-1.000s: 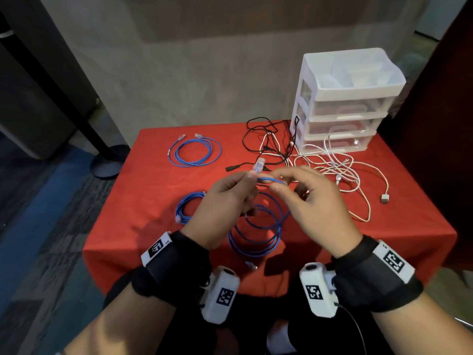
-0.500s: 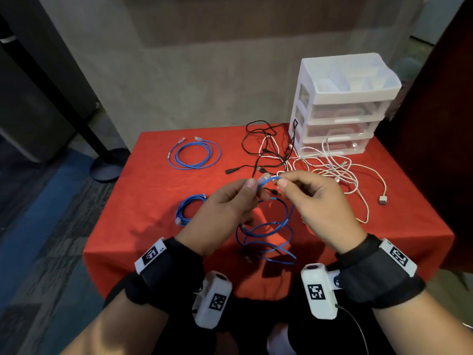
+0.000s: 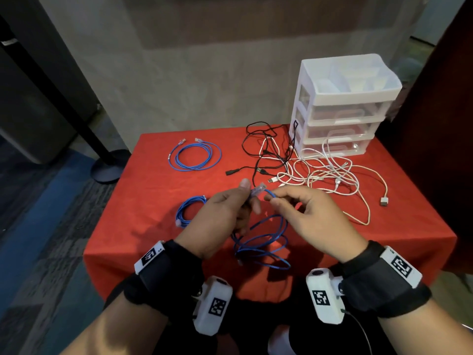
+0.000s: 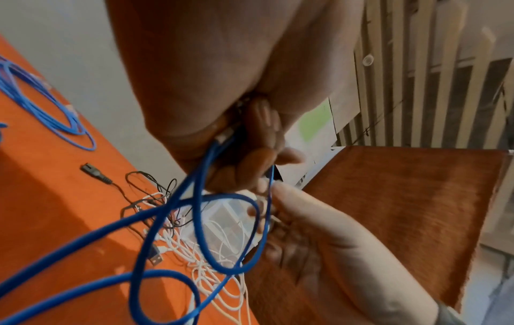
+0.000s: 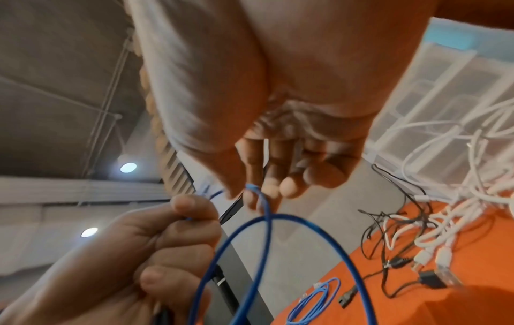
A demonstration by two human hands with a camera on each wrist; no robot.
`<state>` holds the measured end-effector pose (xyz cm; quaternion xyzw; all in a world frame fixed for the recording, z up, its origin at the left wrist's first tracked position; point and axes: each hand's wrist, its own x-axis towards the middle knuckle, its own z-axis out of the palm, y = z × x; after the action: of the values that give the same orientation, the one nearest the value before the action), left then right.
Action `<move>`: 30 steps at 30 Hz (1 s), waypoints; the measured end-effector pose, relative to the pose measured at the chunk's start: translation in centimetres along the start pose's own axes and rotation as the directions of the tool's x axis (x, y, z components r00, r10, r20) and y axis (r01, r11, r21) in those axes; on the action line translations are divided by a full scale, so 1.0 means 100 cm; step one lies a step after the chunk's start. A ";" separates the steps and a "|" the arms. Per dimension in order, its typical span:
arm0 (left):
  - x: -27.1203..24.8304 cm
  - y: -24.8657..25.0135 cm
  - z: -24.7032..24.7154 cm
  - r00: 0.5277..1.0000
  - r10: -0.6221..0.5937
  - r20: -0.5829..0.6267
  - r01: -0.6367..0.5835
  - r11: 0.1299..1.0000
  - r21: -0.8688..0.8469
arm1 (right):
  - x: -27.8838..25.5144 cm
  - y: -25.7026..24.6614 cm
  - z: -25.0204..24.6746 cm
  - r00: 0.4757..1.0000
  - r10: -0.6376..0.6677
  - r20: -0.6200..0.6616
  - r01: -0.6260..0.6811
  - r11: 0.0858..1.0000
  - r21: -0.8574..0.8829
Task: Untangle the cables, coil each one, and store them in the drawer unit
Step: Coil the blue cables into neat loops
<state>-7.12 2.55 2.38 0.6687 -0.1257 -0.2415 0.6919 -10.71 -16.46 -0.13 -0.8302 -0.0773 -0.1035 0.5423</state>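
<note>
Since a second ago both hands have lowered toward the tabletop (image 3: 153,201) and the blue cable (image 3: 261,242) they hold has loosened from a neat ring into slack, uneven loops that hang down over the red cloth near the front edge. Left hand (image 3: 225,213) has its grip clenched round the cable just behind its clear plug (image 3: 258,189), thumb and fingers curled on it. Right hand (image 3: 314,221) pinches the same cable a little further along between thumb and forefinger, the other fingers loosely spread. Two more blue cables lie coiled on the cloth: a wide coil (image 3: 194,156) toward the back left and a tight small coil (image 3: 190,210) just left of the left hand. Behind the hands a tangle of black cables (image 3: 266,149) and white cables (image 3: 327,175) lies in front of the white drawer unit (image 3: 343,106), whose three drawers are pushed in
</note>
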 end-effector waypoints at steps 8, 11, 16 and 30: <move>0.003 -0.005 -0.001 1.000 -0.021 0.008 0.021 0.997 0.078 | 0.006 -0.010 0.000 0.988 -0.127 -0.089 0.127 0.992 -0.003; 0.005 -0.007 -0.003 1.000 0.021 0.015 -0.021 0.999 0.031 | 0.009 -0.011 -0.002 0.995 0.030 -0.098 0.003 0.946 0.325; 0.007 -0.006 -0.004 0.998 0.030 -0.061 -0.043 0.976 -0.214 | 0.011 -0.011 -0.002 0.993 0.118 -0.020 -0.097 0.894 0.438; 0.015 0.007 -0.042 0.956 -0.021 -0.293 -0.149 0.825 -0.546 | -0.018 0.022 0.008 0.891 0.079 0.447 0.004 0.984 -0.181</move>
<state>-3.62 5.43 2.49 0.4585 0.0295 -0.1449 0.8763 -11.80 -16.64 -2.87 -0.8775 -0.1759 0.0965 0.4355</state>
